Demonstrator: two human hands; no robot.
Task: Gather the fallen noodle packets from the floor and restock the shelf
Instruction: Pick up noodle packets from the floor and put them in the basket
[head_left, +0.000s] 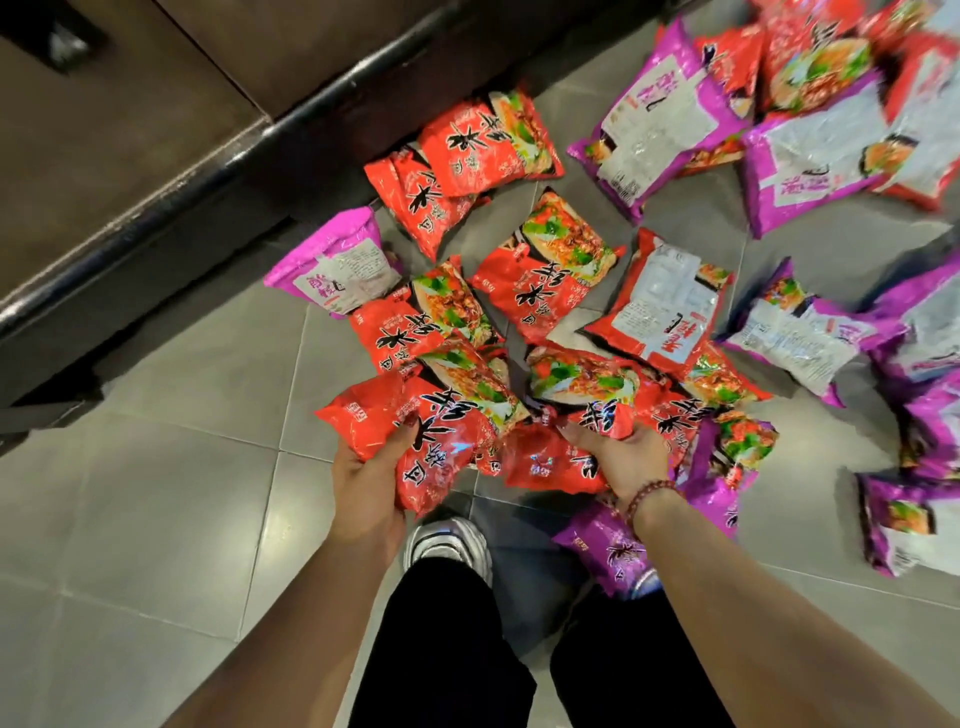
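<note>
Several red and purple noodle packets lie scattered over the grey tiled floor. My left hand (366, 480) grips a red packet (415, 426) from below, its thumb curled over the packet's face. My right hand (621, 457), with a bead bracelet on the wrist, grips another red packet (582, 410) by its near end. More red packets (545, 270) lie just beyond both hands. Purple packets (670, 119) are spread to the right and far right. The shelf's lower board (119, 156) runs along the upper left, bare.
The shelf's dark metal edge (218, 161) slants from lower left to upper right. My shoe (449, 543) stands between my arms, beside a purple packet (608, 556) under my right forearm. Bare grey tiles (156, 493) spread to the left.
</note>
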